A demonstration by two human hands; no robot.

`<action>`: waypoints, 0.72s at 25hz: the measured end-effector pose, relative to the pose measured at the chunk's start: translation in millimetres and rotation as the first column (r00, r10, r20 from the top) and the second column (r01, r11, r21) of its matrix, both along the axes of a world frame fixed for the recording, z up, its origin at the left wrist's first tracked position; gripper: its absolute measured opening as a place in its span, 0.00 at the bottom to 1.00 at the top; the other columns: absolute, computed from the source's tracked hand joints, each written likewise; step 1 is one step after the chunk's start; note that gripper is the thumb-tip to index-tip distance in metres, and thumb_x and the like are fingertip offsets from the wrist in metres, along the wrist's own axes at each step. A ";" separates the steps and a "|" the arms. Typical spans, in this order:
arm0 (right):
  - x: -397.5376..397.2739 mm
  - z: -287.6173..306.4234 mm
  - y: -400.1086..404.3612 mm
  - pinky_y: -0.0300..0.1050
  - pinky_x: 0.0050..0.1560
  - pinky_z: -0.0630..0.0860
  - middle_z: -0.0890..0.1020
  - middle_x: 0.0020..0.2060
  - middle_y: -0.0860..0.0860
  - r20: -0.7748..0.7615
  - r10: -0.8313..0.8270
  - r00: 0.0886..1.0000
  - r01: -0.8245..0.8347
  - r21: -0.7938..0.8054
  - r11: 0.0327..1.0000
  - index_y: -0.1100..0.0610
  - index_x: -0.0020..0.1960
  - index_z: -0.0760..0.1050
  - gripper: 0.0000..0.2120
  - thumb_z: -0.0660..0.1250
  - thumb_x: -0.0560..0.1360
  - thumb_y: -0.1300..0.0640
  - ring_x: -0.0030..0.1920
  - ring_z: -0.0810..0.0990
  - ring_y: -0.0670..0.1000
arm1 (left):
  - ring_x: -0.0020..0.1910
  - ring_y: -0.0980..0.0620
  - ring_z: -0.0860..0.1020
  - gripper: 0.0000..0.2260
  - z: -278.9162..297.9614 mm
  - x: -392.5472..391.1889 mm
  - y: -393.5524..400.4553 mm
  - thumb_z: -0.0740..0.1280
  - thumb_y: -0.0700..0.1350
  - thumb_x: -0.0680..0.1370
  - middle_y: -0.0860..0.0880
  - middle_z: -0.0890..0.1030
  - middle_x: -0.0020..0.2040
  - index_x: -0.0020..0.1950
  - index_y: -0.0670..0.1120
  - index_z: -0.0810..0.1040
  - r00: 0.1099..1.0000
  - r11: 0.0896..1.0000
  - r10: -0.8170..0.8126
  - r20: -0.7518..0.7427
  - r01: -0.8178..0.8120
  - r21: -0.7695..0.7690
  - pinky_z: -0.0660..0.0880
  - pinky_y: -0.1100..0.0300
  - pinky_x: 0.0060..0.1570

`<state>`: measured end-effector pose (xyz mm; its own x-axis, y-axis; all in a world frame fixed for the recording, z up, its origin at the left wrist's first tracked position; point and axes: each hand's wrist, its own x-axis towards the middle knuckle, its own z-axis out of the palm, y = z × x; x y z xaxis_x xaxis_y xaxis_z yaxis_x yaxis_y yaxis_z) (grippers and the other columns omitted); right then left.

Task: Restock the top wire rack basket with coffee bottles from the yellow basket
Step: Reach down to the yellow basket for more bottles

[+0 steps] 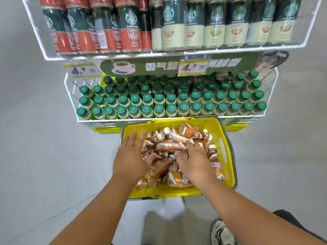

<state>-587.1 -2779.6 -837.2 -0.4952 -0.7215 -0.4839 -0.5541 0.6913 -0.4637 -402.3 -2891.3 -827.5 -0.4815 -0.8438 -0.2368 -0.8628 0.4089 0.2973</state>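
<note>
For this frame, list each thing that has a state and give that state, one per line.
Yellow basket: on the floor, holding a heap of bottles.
Coffee bottles: capped, lying jumbled on their sides.
Left hand: fingers spread over the heap, thumb on a bottle.
Right hand: fingers curled into the heap, gripping a bottle.
Green-capped bottles: upright, in rows in the lower rack basket.
Top wire rack basket: holds upright cans.

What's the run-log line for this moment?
stage: picking | left hand: open over bottles | right hand: curled among bottles, grip unclear | yellow basket: on floor, full | lifted: none
</note>
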 end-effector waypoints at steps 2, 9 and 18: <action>1.0 -44.9 -14.0 0.53 0.68 0.73 0.76 0.69 0.59 0.208 -0.280 0.937 0.263 0.106 0.959 0.59 0.75 0.71 0.33 0.63 0.79 0.36 0.71 0.73 0.61 | 0.82 0.47 0.50 0.39 -37.6 -2.9 -10.9 0.66 0.65 0.77 0.50 0.52 0.84 0.83 0.56 0.52 1.000 0.998 0.015 0.016 -0.015 0.056 0.58 0.48 0.78; -5.7 -93.5 -51.6 0.54 0.61 0.81 0.73 0.40 0.53 0.608 -0.785 0.117 0.819 0.389 0.423 0.58 0.49 0.71 0.15 0.70 0.81 0.48 0.53 0.82 0.56 | 0.79 0.43 0.61 0.40 -114.6 -12.4 -43.8 0.72 0.58 0.76 0.46 0.63 0.80 0.83 0.53 0.56 0.998 0.989 0.014 0.061 -0.023 0.149 0.67 0.47 0.72; 8.2 -121.9 -68.3 0.48 0.48 0.79 0.82 0.53 0.52 0.750 -0.651 0.120 0.906 0.185 0.380 0.59 0.68 0.77 0.21 0.72 0.79 0.50 0.48 0.82 0.52 | 0.62 0.40 0.75 0.30 -149.9 -22.4 -56.2 0.75 0.44 0.76 0.44 0.76 0.65 0.76 0.49 0.69 1.000 0.993 0.022 -0.016 -0.020 0.118 0.75 0.49 0.54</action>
<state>-578.9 -2848.0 -959.1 -0.5168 -0.2702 -0.8123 0.7482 0.3186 -0.5820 -424.8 -2947.5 -977.4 -0.4684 -0.8207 -0.3272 -0.8654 0.3516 0.3571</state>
